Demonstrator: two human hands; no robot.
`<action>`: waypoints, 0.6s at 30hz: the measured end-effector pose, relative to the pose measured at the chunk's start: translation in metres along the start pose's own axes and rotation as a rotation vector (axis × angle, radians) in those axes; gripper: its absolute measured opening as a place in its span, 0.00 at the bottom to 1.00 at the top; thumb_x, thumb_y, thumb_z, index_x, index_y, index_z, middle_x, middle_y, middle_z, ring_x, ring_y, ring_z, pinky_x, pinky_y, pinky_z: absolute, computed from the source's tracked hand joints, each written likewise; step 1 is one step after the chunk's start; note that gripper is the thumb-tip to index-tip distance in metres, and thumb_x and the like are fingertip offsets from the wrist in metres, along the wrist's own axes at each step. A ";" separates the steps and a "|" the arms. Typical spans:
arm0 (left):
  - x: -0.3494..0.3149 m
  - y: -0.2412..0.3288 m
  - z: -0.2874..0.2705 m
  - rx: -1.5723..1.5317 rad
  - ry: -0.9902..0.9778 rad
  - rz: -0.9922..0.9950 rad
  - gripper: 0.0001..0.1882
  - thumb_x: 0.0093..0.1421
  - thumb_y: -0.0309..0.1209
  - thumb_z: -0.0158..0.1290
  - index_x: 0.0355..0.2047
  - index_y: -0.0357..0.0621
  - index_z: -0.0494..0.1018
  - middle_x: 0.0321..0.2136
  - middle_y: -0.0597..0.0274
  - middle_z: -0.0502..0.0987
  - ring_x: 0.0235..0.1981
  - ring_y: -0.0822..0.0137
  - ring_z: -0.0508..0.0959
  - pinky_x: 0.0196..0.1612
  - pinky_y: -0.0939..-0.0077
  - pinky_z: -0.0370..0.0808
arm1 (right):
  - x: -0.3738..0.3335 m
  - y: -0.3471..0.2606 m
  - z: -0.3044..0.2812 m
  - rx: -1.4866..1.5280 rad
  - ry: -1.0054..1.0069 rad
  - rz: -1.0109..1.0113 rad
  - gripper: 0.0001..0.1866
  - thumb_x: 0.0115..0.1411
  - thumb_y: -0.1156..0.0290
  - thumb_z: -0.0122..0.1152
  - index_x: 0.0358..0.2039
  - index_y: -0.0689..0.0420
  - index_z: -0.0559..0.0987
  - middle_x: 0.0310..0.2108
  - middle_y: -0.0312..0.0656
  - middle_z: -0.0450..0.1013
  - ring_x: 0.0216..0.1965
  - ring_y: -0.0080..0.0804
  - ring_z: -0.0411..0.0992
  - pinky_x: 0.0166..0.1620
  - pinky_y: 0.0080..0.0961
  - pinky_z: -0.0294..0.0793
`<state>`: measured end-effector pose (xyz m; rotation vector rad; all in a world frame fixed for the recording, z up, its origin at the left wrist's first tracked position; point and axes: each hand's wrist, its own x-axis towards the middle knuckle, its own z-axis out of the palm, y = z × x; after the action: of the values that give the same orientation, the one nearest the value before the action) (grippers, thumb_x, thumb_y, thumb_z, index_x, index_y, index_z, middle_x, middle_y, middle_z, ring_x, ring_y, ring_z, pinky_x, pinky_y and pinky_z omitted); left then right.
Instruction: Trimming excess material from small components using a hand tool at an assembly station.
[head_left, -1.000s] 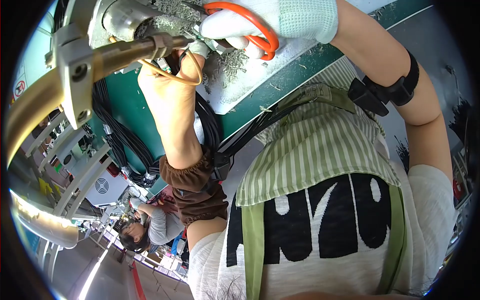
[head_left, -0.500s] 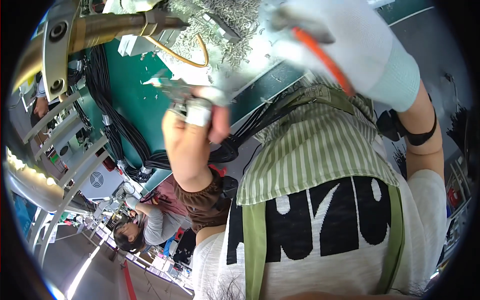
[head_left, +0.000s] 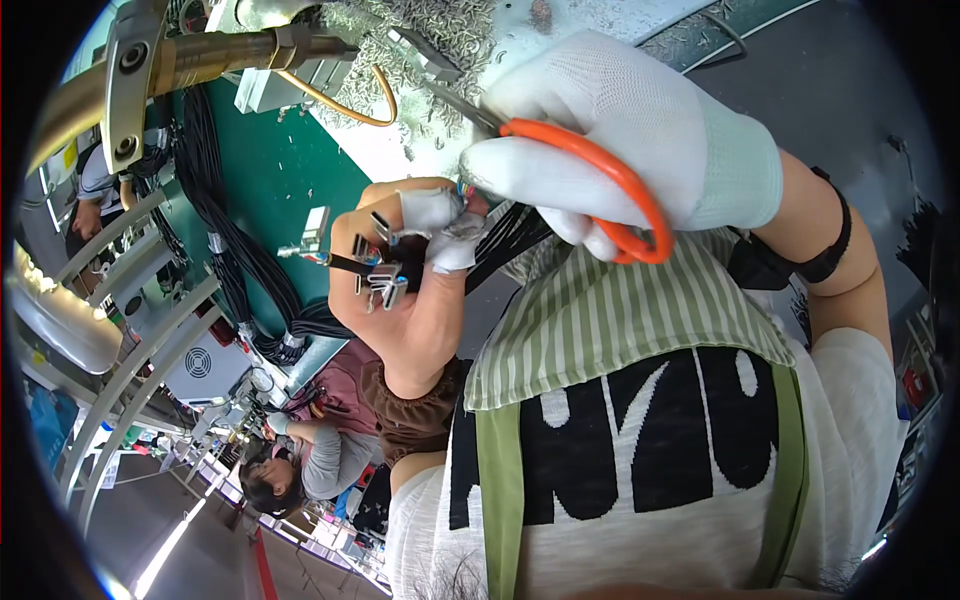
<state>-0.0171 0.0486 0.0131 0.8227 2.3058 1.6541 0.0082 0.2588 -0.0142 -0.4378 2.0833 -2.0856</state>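
Note:
My left hand, with white covers on the thumb and forefinger, is closed around black cables with silver metal connectors sticking out at their ends. Thin coloured wires show at its pinched fingertips. A white knitted glove covers my right hand, which grips scissors with orange handles. Their dark blades point up and left, above the white surface and just beyond my left fingertips. Whether the blades touch anything, I cannot tell. Part of the lower handle is hidden behind the gloved fingers.
Small metal clippings lie heaped on a white surface over the green table. A brass-coloured machine rod juts in at upper left, above an orange tube. Black cable bundles run along the table. Another person sits at lower left.
My right hand has moved down and left with the scissors, nearer my left hand. My left hand has turned and shifted slightly right, its fingertips now pinching the coloured wires.

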 end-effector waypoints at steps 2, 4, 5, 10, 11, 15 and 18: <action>-0.002 -0.002 -0.006 0.112 -0.060 0.034 0.16 0.54 0.25 0.56 0.42 0.36 0.65 0.35 0.57 0.74 0.29 0.72 0.74 0.33 0.81 0.71 | -0.004 -0.002 -0.006 0.457 -0.243 0.231 0.13 0.57 0.64 0.54 0.25 0.62 0.74 0.10 0.35 0.66 0.08 0.23 0.64 0.15 0.22 0.65; -0.002 -0.002 -0.010 0.336 -0.179 0.101 0.18 0.54 0.25 0.57 0.43 0.36 0.65 0.35 0.59 0.73 0.26 0.73 0.73 0.31 0.83 0.70 | -0.005 -0.001 -0.001 0.280 -0.138 0.131 0.11 0.56 0.65 0.55 0.25 0.61 0.74 0.11 0.35 0.67 0.09 0.24 0.64 0.16 0.23 0.65; 0.000 -0.001 -0.008 0.333 -0.186 0.102 0.18 0.54 0.25 0.57 0.43 0.36 0.65 0.35 0.59 0.73 0.26 0.73 0.73 0.31 0.83 0.70 | -0.007 0.000 0.004 0.103 -0.035 0.032 0.10 0.55 0.65 0.57 0.26 0.60 0.75 0.12 0.36 0.67 0.10 0.26 0.65 0.16 0.23 0.66; 0.007 0.006 -0.006 -0.605 -0.048 -0.432 0.16 0.52 0.25 0.58 0.40 0.36 0.68 0.30 0.63 0.73 0.24 0.76 0.72 0.29 0.86 0.67 | -0.004 0.008 0.031 -0.775 0.424 -0.486 0.09 0.48 0.68 0.64 0.30 0.55 0.76 0.17 0.39 0.69 0.15 0.31 0.69 0.19 0.24 0.67; 0.009 0.007 -0.007 -0.622 -0.011 -0.477 0.14 0.52 0.24 0.58 0.39 0.36 0.69 0.29 0.64 0.73 0.25 0.77 0.72 0.29 0.87 0.67 | -0.005 0.007 0.031 -0.774 0.423 -0.487 0.09 0.48 0.68 0.64 0.30 0.55 0.76 0.17 0.39 0.69 0.15 0.31 0.69 0.19 0.24 0.67; 0.015 0.012 -0.002 -0.283 0.067 -0.463 0.11 0.50 0.21 0.58 0.35 0.35 0.70 0.26 0.66 0.73 0.26 0.79 0.71 0.30 0.88 0.67 | -0.009 -0.007 0.018 -0.827 0.464 -0.245 0.12 0.43 0.69 0.65 0.31 0.51 0.76 0.19 0.37 0.68 0.19 0.34 0.69 0.21 0.24 0.66; 0.015 0.008 0.004 -0.063 0.086 -0.380 0.10 0.50 0.18 0.57 0.33 0.34 0.70 0.26 0.66 0.73 0.26 0.80 0.71 0.31 0.88 0.67 | -0.010 -0.017 0.015 -0.952 0.547 -0.476 0.10 0.44 0.69 0.64 0.30 0.50 0.77 0.18 0.34 0.67 0.19 0.32 0.69 0.20 0.25 0.66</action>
<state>-0.0250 0.0615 0.0219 0.2791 2.2730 1.6033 0.0242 0.2485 0.0020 -0.5423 3.5557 -1.2985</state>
